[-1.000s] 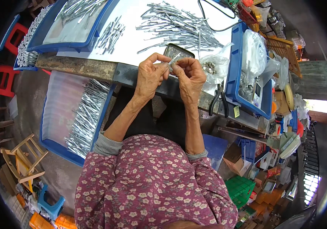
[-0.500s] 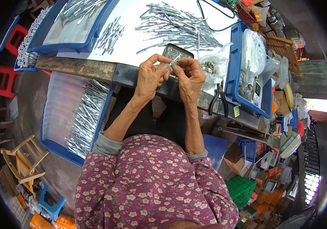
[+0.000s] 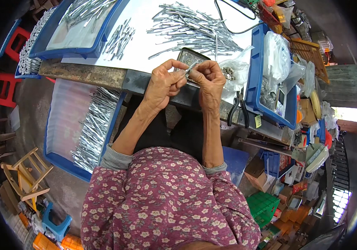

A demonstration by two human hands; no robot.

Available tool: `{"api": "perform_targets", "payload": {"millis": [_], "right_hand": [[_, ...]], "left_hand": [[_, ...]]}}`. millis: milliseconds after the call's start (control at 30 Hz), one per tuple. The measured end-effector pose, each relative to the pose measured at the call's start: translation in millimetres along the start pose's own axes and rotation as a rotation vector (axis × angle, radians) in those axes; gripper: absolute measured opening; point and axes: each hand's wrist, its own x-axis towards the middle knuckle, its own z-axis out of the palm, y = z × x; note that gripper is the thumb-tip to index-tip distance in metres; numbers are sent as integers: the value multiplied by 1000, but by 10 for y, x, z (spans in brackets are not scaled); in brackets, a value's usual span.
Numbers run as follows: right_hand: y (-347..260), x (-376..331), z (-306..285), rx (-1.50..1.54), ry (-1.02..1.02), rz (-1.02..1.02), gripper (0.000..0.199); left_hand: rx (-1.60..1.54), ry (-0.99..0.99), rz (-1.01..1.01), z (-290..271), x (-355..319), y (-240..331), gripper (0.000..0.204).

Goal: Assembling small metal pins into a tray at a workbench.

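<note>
My left hand (image 3: 164,82) pinches a slim silver metal rod (image 3: 190,67) between thumb and fingertips, above the table's front edge. My right hand (image 3: 210,83) is closed in a pinch right beside that rod; whatever is in its fingertips is too small to make out. Just beyond the hands lies a dark open tin (image 3: 192,56) with small metal parts, partly covered by my fingers. To its right, a clear plastic bag (image 3: 240,75) holds little brownish metal pieces. A large heap of silver rods (image 3: 191,31) spreads over the white table cover farther back.
Black-handled pliers (image 3: 238,109) hang over the table edge at right, beside a blue tray (image 3: 254,89) of plastic bags. At left stand a blue tray (image 3: 68,52) of rods and a smaller rod pile (image 3: 120,39). A lower blue bin (image 3: 68,165) holds more rods.
The rod between my hands has tilted more upright. My right hand has shifted slightly right and its fingers have curled differently. My left hand stays nearly in place.
</note>
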Motion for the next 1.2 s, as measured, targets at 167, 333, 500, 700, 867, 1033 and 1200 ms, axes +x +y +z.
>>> {"api": "perform_targets", "payload": {"millis": [167, 333, 500, 700, 867, 1033, 1200], "right_hand": [[-16, 60, -74, 6, -90, 36, 27], [49, 89, -94, 8, -87, 52, 30], [158, 73, -22, 111, -22, 53, 32], [116, 53, 13, 79, 3, 77, 33], [85, 39, 53, 1, 41, 57, 33], [70, 35, 78, 24, 82, 53, 31], [102, 19, 142, 1, 106, 38, 26]], "left_hand": [[133, -4, 22, -5, -6, 41, 13], [203, 58, 95, 44, -17, 9, 10], [507, 185, 350, 71, 35, -146, 5], [589, 288, 460, 137, 33, -198, 5], [780, 365, 544, 123, 68, -251, 8], [876, 400, 578, 163, 85, -243, 8], [856, 411, 615, 151, 124, -263, 8]]}}
